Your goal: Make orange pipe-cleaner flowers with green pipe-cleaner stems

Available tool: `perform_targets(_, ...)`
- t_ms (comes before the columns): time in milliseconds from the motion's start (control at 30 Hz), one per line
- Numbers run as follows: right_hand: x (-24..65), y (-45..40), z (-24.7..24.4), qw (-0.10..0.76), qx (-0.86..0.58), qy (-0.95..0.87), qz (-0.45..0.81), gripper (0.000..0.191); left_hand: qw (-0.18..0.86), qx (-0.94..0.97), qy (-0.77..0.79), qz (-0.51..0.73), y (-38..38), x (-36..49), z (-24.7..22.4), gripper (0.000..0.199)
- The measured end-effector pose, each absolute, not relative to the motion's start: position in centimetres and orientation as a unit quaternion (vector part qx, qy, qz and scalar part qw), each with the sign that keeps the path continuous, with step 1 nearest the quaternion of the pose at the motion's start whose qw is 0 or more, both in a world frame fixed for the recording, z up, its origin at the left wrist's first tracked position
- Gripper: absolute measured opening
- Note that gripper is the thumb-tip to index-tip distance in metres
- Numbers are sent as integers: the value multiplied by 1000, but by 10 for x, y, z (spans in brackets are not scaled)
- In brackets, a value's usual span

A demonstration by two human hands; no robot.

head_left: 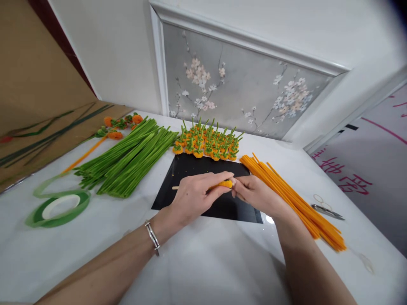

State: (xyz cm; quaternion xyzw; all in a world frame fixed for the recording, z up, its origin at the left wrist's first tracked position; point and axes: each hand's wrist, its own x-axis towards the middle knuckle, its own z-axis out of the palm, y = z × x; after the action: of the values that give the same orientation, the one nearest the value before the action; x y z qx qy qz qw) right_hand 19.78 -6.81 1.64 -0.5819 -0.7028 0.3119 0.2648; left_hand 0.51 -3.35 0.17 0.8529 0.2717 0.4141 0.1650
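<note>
My left hand (199, 192) is closed around a thin pale wooden stick (175, 187), whose end pokes out on the left. An orange pipe cleaner (226, 184) is wound on the stick and shows between thumb and forefinger. The fingertips of my right hand (254, 190) pinch at the right end of this orange piece; the exact grip is partly hidden. Both hands are held above a black mat (181, 171). Just behind it stand several small orange flower heads (210, 142) with green stems pointing up.
Green pipe cleaners (127, 156) lie in a bundle at left, near green floral tape (60, 207) and finished orange flowers (114, 134). Orange pipe cleaners (295, 201) lie at right beside scissors (327, 210). A wall with a floral panel (235, 63) bounds the back of the white table (127, 262).
</note>
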Motion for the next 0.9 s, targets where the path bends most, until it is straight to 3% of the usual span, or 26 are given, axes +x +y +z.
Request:
perform_targets(167,193,-73,21,246,-550,-712,359,43,236,818,326,410,-30,3,3,22)
perform_targets(267,191,-76,23,218,-554,-737,319,38,268,793,352,419,-25,2,0,22)
perform_targets(400,188,-74,22,318,-605,-719,124,24,278,800,353,398,-24,3,-1,22)
perform_targets(500,185,-72,20,374,-581,-719,76,15,271,826,331,368,-27,5,2,20)
perform_targets(767,179,-74,18,303,-560,-763,109,21,260,858,329,297,-31,7,4,22)
perform_targets(900,179,-72,14,299,-566,-763,94,19,266,865,316,284,-29,6,2,13)
